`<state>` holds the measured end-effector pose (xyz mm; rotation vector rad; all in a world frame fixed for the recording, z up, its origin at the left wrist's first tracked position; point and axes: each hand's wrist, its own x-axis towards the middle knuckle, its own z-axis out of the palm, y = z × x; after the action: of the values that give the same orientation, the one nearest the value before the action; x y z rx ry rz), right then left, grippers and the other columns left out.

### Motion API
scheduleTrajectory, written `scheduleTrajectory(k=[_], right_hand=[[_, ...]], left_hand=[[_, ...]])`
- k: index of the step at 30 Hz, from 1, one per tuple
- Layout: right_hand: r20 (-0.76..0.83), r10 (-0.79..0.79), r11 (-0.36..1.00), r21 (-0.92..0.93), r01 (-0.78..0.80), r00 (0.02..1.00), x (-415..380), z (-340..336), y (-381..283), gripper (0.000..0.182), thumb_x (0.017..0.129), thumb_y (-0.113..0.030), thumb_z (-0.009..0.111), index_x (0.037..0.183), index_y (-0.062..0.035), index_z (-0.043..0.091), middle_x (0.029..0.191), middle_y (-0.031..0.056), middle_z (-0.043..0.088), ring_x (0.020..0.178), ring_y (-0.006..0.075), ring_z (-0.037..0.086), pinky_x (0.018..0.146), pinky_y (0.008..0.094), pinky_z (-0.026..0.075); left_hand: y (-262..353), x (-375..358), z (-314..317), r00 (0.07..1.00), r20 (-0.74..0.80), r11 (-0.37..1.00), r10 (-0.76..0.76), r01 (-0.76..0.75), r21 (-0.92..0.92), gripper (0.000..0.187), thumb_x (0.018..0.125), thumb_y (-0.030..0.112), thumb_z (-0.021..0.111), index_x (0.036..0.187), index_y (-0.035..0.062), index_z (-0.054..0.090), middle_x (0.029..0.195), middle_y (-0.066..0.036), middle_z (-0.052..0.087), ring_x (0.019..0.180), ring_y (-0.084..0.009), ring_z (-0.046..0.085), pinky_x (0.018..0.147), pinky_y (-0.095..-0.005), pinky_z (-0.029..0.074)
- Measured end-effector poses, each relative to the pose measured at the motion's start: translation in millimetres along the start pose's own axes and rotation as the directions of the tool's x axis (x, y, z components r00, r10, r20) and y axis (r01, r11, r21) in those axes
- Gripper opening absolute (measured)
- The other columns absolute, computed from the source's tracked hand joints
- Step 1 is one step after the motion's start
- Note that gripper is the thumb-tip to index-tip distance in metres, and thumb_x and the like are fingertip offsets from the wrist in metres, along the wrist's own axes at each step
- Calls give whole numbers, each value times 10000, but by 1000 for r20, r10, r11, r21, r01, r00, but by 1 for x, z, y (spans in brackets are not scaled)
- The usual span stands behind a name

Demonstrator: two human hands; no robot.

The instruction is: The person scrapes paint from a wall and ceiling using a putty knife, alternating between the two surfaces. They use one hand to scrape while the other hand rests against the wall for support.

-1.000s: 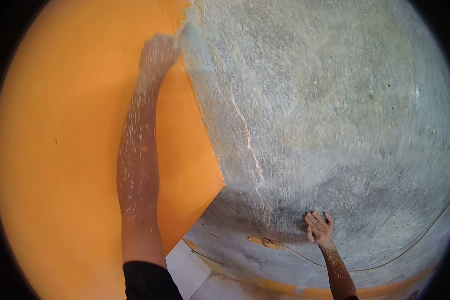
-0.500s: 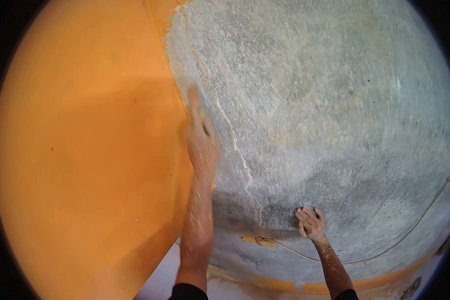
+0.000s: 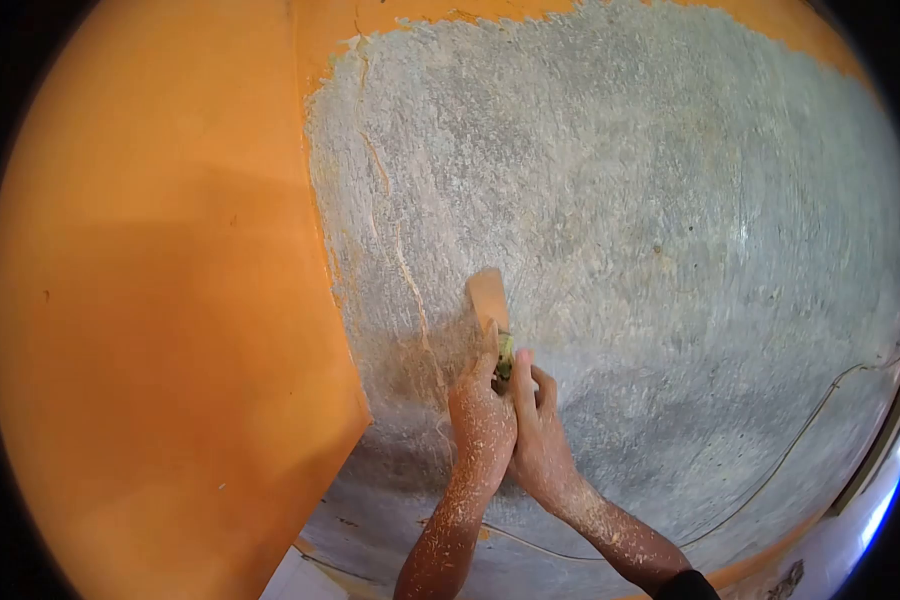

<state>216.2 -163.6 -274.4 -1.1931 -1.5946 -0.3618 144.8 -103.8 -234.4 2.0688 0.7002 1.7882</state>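
Shifted since the earlier frame: right hand [image 3: 548,455], now against the left hand [image 3: 483,420]. Left hand: clasped round the scraper [image 3: 488,298], blade up, at the grey wall [image 3: 610,200], right of the crack [image 3: 409,275]. Right hand: fingers beside the handle [image 3: 506,352]; grip uncertain.

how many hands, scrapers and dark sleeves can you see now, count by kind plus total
Hands: 2, the left hand and the right hand
Scraper: 1
Dark sleeve: 1
Total: 4
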Motion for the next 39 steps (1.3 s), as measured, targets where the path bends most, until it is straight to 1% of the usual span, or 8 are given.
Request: scheduleTrajectory(k=[5, 10, 13, 16, 20, 25, 27, 39], right_hand=[[-98, 8, 978, -206, -28, 995, 27, -2, -7, 856, 834, -18, 611, 1498, -6, 71, 1196, 278, 392, 842, 377, 627, 581, 372, 566], [-134, -67, 868, -496, -9, 989, 49, -14, 9, 667, 907, -115, 568, 1493, -155, 251, 925, 163, 510, 518, 183, 558, 386, 295, 472], [-150, -171, 772, -635, 37, 974, 78, -52, 13, 551, 944, -188, 551, 1456, -225, 351, 770, 98, 532, 412, 111, 475, 337, 264, 402], [-97, -380, 609, -775, 170, 920, 126, -91, 4, 422, 960, -229, 541, 1376, -204, 472, 605, 58, 523, 392, 108, 466, 327, 259, 352], [33, -358, 421, -886, 193, 933, 179, -104, -33, 307, 964, -249, 542, 1263, -198, 593, 603, 68, 542, 464, 149, 531, 426, 310, 434], [103, -194, 396, -902, 174, 976, 192, -111, -58, 257, 983, -251, 510, 1192, -190, 645, 567, 64, 599, 479, 143, 584, 481, 302, 492], [154, -315, 396, -876, 277, 937, 212, -117, -55, 242, 982, -227, 517, 1160, -161, 668, 627, 69, 648, 520, 152, 619, 518, 313, 528], [234, -452, 215, -908, 360, 861, 207, -111, -63, 226, 975, -196, 524, 1119, -142, 690, 819, 107, 705, 676, 218, 698, 593, 330, 582]], left_hand=[[9, 18, -8, 996, 86, 989, -25, 37, -145, 427, 941, 188, 609, 1340, 58, 531, 999, -150, 681, 869, -151, 636, 738, -304, 503], [11, 21, -14, 995, 94, 952, 23, 7, -307, 415, 948, 163, 568, 1326, 1, 516, 957, -202, 664, 903, -265, 664, 765, -347, 518], [-33, -24, -11, 964, -125, 972, 233, -225, 74, 410, 948, 164, 556, 1315, -15, 519, 1141, -248, 588, 1048, -354, 599, 860, -423, 491], [-109, -118, 22, 987, -75, 951, 139, -112, 288, 521, 937, 209, 559, 1383, -19, 417, 1390, -324, 307, 1282, -485, 353, 992, -553, 368], [-157, -208, 63, 989, 16, 937, -150, 137, 322, 649, 940, 287, 548, 1435, -45, 292, 1481, -364, 69, 1382, -543, 94, 1053, -625, 239], [-179, -225, 77, 975, 114, 869, -193, 116, 482, 737, 952, 368, 526, 1463, -51, 199, 1508, -354, -40, 1391, -545, 24, 1060, -642, 184], [-176, -223, 73, 974, 132, 876, -184, 101, 472, 761, 963, 366, 512, 1490, -20, 123, 1517, -333, -75, 1397, -536, -16, 1074, -637, 156], [-173, -220, 49, 926, 244, 885, -288, 160, 438, 746, 972, 377, 487, 1499, -8, 127, 1543, -289, -42, 1422, -481, 13, 1105, -593, 138]])
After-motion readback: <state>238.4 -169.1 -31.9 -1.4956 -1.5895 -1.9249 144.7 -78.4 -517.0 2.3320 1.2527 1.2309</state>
